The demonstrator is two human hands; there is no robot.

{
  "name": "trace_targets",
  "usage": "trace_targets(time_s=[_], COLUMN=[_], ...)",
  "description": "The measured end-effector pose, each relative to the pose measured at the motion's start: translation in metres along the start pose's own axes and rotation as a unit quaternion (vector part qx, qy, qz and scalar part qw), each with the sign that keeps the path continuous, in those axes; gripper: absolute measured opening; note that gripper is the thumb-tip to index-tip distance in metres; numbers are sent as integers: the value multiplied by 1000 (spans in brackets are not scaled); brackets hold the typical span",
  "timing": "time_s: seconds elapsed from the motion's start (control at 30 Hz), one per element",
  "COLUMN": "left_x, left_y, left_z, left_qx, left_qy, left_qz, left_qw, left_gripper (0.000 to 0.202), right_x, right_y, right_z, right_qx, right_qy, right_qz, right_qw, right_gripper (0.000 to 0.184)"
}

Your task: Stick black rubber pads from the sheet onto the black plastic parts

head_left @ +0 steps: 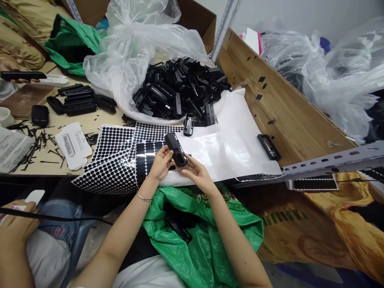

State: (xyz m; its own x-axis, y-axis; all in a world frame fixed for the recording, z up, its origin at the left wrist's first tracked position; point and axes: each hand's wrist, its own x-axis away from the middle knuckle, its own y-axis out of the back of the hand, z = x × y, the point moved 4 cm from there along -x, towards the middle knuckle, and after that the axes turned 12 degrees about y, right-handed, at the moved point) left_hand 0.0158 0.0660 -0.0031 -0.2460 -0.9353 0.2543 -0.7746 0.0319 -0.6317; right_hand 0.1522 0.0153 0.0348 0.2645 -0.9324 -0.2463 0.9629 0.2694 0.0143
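A black ribbed plastic casing (175, 150) is held up over the front edge of the table, tilted. My left hand (162, 163) grips its left side, thumb on the front. At its lower right end is my right hand (198, 173), fingertips against the casing's edge and thumb just below it. Beneath them lie sheets of round black stickers (115, 138), a strip of black stickers (144, 160) and white backing paper (207, 152). Behind is a heap of black plastic parts (180, 88) on clear plastic. Below my forearms, an open green sack (210, 248) has black parts inside.
A single casing (269, 147) lies at the right by a cardboard wall (288, 120) and metal rail (336, 160). On the left are finished-looking black cases (79, 100), printed cards (73, 146) and scattered black pins (39, 144). Another person's hand (21, 220) holds a white piece.
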Motion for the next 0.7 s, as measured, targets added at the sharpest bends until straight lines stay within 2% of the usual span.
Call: trace_targets(time_s=[0.1, 0.23, 0.43, 0.57, 0.7], left_x=[0, 1, 3, 4, 5], left_y=[-1, -1, -2, -4, -4], left_z=[0, -1, -1, -3, -4], left_qx=[-5, -2, 13, 11, 4], left_qy=[2, 1, 5, -4, -20], left_qz=[-2, -6, -20, -34, -45], left_qw=[1000, 1000, 1000, 999, 999], left_gripper=[47, 46, 49, 49, 45], right_x=[0, 2, 7, 5, 4], right_y=[4, -4, -15, -21, -25], right_z=[6, 12, 15, 13, 5], right_qx=[75, 162, 306, 317, 284], right_qy=[33, 87, 151, 157, 144], right_qz=[-51, -76, -194, -244, -285], right_qw=[995, 980, 920, 903, 904], right_gripper=[58, 46, 28, 22, 19])
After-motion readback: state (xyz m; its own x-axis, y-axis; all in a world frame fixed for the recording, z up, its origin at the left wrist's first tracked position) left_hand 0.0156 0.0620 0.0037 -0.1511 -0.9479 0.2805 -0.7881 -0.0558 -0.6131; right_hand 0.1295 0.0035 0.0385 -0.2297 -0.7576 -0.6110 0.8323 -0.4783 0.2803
